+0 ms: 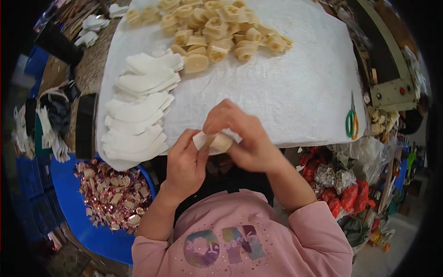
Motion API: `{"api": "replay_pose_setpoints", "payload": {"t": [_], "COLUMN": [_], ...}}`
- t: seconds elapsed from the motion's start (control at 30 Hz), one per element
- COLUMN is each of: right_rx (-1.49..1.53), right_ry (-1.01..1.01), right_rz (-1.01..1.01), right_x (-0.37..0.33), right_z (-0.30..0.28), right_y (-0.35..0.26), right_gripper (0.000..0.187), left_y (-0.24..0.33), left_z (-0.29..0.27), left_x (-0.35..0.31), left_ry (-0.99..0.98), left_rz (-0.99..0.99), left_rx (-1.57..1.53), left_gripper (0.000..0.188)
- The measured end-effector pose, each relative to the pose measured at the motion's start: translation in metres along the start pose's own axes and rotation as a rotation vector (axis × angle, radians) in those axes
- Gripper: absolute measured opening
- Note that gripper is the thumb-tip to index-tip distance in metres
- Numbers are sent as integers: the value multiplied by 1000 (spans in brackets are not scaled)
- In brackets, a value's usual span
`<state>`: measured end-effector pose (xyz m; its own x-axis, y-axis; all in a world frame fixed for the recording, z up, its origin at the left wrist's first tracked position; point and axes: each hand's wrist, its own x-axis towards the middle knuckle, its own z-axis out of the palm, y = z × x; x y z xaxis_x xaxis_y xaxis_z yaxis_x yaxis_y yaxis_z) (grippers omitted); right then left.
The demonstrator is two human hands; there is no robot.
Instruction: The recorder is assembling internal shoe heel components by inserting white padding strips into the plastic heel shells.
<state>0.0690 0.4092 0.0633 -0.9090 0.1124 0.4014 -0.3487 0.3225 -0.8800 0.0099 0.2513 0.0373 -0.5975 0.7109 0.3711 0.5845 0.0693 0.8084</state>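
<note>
Over the near edge of the table, both my hands work on one small beige piece with a white flap at its left side. My left hand pinches the flap's end between thumb and fingers. The right hand curls over the piece from the right, fingers bent and slightly smeared by motion; its fingertips close on the beige piece and partly hide it. Left of my hands lie overlapping stacks of curved white cut pieces. Farther back is a heap of beige looped pieces, some with oval flat ends.
A white sheet covers the table. Scissors with green and orange handles lie near its right edge. A black phone lies at the left. Below stands a blue tub of shiny pinkish pieces; red and clear plastic bags sit at lower right.
</note>
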Motion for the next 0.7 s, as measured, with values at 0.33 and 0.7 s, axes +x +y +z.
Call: {"api": "replay_pose_setpoints", "payload": {"t": [0.33, 0.7], "right_rx": [-967, -1111], "right_ry": [503, 291], "right_rz": [173, 280], "right_x": [46, -3], "right_z": [-75, -27], "right_y": [100, 50], "right_gripper": [36, 41], "left_y": [-5, -8], "left_z": [12, 4], "left_x": [1, 2], "left_ry": [-34, 63], "left_rz": [-301, -479], "left_rx": [-255, -543], "left_gripper": [36, 38]}}
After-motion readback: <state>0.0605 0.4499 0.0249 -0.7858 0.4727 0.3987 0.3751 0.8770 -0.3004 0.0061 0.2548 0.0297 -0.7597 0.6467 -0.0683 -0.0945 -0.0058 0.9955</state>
